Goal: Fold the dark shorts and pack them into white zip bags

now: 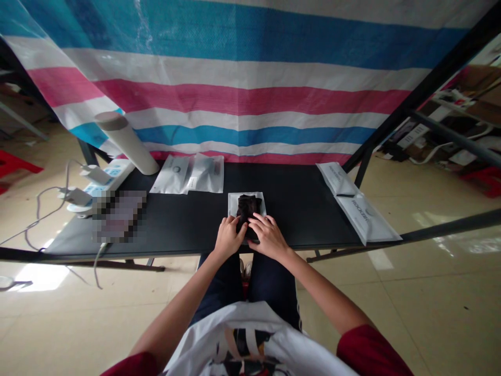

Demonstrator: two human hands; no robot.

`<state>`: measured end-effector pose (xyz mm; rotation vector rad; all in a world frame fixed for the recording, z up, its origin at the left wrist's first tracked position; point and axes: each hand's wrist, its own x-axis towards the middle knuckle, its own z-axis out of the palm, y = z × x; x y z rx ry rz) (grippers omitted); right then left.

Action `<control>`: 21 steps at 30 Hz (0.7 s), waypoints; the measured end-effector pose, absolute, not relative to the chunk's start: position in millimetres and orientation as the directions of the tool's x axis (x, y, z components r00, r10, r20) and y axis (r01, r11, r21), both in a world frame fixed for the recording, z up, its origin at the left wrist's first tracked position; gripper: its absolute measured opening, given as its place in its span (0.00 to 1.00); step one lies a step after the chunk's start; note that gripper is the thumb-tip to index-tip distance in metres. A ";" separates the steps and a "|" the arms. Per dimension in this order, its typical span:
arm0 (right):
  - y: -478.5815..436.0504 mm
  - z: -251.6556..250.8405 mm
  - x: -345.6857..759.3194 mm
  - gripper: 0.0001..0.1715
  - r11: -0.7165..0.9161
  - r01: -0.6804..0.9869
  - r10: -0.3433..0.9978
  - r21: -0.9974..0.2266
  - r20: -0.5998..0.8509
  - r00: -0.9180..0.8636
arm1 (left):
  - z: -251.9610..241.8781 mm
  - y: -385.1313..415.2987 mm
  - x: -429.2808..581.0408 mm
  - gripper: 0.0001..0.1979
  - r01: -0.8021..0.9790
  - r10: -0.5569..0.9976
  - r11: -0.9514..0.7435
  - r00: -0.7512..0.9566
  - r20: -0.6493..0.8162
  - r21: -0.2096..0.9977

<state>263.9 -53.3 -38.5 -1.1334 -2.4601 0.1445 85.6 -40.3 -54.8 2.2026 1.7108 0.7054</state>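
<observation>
Near the front edge of the table, a bunched black cloth (pixel 249 206) lies on top of a small pale bag (pixel 234 201), whose rim shows around it. My left hand (pixel 229 237) is at the cloth's left side, with thumb and fingers closed on its near part. From the right, my right hand (pixel 269 236) grips the same cloth, its fingers bent over it and the thumb low near the table edge. The two hands almost meet at the middle. My fingers cover the cloth's near end, so its full shape is hidden.
Pale flat packets (pixel 172 175) lie at the back left, and printed packets (pixel 364 214) at the right end. A white bottle (pixel 131 143), a power strip (pixel 105 183) with plugged chargers, and a blurred-out phone-like object (pixel 120 215) occupy the left. A striped sheet (pixel 250 99) hangs behind the black table (pixel 301 209).
</observation>
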 end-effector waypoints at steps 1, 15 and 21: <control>-51.0 -37.4 262.2 0.22 0.658 0.708 0.749 -0.257 0.320 -0.580 | -56.5 -40.6 84.4 0.19 0.818 0.956 -0.284 0.201 0.215 0.500; 54.5 -8.1 244.7 0.16 0.235 0.917 0.968 -0.324 -0.006 -0.250 | -53.4 -41.2 70.8 0.26 0.559 0.991 -0.122 0.027 0.129 0.820; 60.9 -30.2 245.3 0.20 0.201 0.941 0.977 -0.271 -0.017 -0.213 | -42.5 -48.7 80.1 0.20 0.720 0.950 -0.272 0.098 0.295 0.638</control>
